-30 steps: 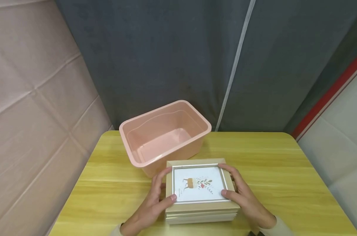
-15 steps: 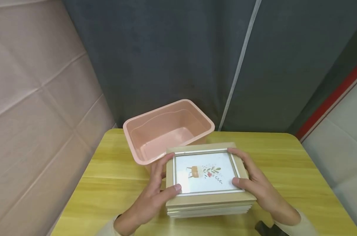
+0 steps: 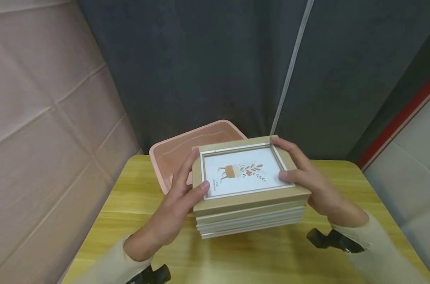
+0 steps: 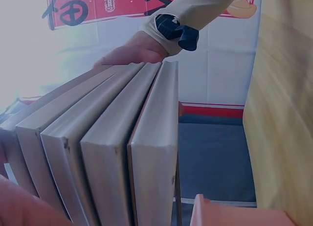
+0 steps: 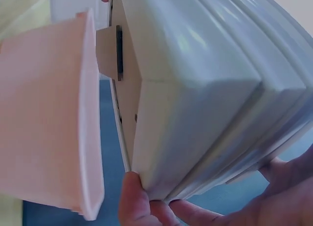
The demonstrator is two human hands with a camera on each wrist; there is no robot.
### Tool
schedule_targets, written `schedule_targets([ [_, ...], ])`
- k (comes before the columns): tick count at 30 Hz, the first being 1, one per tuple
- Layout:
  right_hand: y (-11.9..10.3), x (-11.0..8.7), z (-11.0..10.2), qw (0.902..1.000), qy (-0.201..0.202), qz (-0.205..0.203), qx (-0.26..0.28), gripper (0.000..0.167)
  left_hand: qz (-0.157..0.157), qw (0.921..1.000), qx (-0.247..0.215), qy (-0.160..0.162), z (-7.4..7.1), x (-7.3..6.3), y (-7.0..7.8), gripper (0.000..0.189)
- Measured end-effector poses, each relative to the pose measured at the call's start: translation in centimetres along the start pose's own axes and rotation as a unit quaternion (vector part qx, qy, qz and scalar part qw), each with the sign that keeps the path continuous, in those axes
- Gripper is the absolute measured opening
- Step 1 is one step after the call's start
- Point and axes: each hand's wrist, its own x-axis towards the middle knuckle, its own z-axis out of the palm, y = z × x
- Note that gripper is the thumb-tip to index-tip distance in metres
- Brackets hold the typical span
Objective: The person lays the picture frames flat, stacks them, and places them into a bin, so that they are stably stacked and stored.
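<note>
Both hands hold a stack of several picture frames (image 3: 241, 169) by its ends, lifted off the table and slightly tilted. The top one has a white and gold border round a print of an orange pot with leaves and a red flower. My left hand (image 3: 173, 203) grips the left end, thumb on the top frame's border. At the right end, my right hand (image 3: 310, 179) has its thumb on top; in the right wrist view its fingers (image 5: 133, 199) curl under the lowest edge. A brown backing (image 5: 128, 96) shows on the outermost frame there. The stack partly hides a pink bin (image 3: 197, 139).
The bin stands at the back left of the yellow wood-grain table (image 3: 129, 197), its rim close beside the stack in the right wrist view. A dark curtain (image 3: 200, 59) hangs behind the table. Black cameras (image 3: 335, 238) are strapped to both wrists.
Both hands have raised the stack of picture frames from the table and carried it forward, so it now overlaps the bin in the head view. The bin stays in place.
</note>
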Motion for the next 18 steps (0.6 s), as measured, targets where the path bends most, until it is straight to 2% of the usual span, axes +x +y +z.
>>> schedule_targets([
  [4,-1.7,1.8,-0.3,0.9996,-0.004,0.025,0.015,0.071,-0.019,0.9997,-0.012,0.008,-0.9,0.8,1.5,0.073],
  [8,-2.9,3.9,-0.7,0.9987,-0.019,0.042,0.023,0.069,-0.043,0.9984,-0.01,0.035,-1.7,2.2,2.2,0.071],
  [14,-3.1,7.7,-1.1,0.9977,-0.036,0.052,0.024,0.068,-0.049,0.9969,-0.024,0.056,-3.4,4.8,1.9,0.07],
  [18,-2.4,10.5,-1.5,0.9969,-0.042,0.061,0.027,0.07,-0.053,0.9959,-0.025,0.069,-4.4,6.5,1.4,0.071],
])
